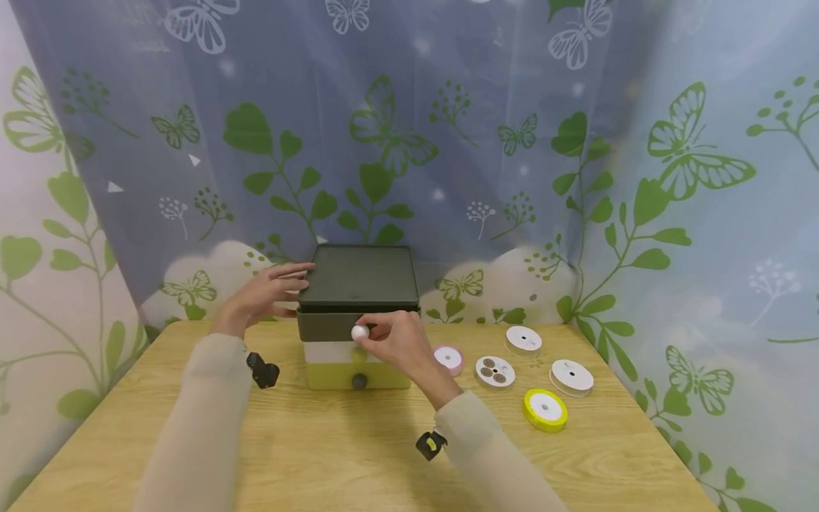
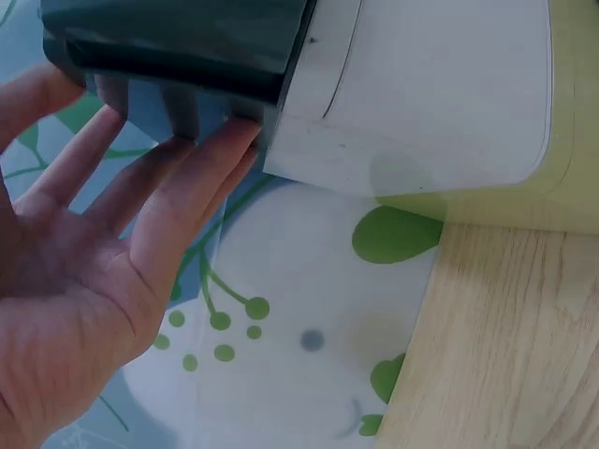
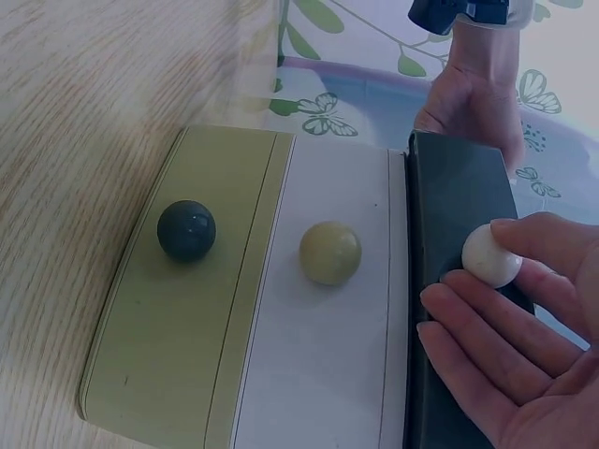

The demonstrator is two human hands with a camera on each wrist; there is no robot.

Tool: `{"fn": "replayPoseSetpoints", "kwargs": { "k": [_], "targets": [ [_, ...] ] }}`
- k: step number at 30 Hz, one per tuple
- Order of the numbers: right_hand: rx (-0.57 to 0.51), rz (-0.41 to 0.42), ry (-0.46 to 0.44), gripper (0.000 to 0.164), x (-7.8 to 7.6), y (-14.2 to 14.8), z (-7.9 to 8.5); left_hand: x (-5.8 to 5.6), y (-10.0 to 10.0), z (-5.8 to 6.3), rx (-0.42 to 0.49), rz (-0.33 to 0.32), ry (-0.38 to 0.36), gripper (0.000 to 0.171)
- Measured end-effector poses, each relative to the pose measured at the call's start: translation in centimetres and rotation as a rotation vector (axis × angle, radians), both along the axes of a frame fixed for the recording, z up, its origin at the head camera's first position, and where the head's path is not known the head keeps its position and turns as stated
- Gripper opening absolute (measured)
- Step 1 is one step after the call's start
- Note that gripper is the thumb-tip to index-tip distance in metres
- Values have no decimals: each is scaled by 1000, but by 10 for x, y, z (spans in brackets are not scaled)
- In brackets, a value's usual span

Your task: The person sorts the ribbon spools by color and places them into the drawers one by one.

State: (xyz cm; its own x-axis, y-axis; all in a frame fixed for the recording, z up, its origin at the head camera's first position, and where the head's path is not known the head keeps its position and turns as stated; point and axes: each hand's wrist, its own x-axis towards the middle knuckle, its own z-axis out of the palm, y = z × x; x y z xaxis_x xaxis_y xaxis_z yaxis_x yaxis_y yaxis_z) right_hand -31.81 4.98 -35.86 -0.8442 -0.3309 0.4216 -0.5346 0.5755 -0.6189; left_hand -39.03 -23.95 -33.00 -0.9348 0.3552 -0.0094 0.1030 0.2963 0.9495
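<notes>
A small three-drawer cabinet (image 1: pixel 360 274) stands on the table, its drawers dark green, white and yellow-green from top to bottom. My right hand (image 1: pixel 402 345) pinches the round white knob (image 3: pixel 490 257) of the dark green top drawer (image 1: pixel 326 327) between thumb and index finger; the other fingers lie along the drawer front. Against the cabinet's upper left side rests my left hand (image 1: pixel 265 295), its fingers fairly straight and spread. The white drawer (image 3: pixel 323 346) bears a yellowish knob (image 3: pixel 329 253), and the yellow-green drawer (image 3: pixel 178 346) a dark knob (image 3: pixel 186 231).
Right of the cabinet several ribbon spools lie on the wooden table (image 1: pixel 307 448), among them a yellow spool (image 1: pixel 545 410), a pink-edged spool (image 1: pixel 448 360) and a white spool (image 1: pixel 571 377). A patterned curtain (image 1: pixel 448 178) hangs behind and at both sides.
</notes>
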Motion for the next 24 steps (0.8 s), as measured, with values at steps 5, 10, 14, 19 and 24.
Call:
{"fn": "replayPoseSetpoints", "kwargs": {
  "k": [5,10,14,19,24],
  "targets": [
    [26,-10,15,15,1,0,1,-2,-4,-2,14,-21,-18,67],
    [46,-2,12,15,5,0,2,-1,-6,-1,15,-21,-24,67],
    [50,8,1,15,9,2,5,1,-6,1,18,-31,-38,66],
    [57,30,27,13,14,4,6,2,-7,3,39,-48,-61,66],
    [63,39,61,11,18,5,7,1,-8,3,48,-61,-68,66]
  ]
}}
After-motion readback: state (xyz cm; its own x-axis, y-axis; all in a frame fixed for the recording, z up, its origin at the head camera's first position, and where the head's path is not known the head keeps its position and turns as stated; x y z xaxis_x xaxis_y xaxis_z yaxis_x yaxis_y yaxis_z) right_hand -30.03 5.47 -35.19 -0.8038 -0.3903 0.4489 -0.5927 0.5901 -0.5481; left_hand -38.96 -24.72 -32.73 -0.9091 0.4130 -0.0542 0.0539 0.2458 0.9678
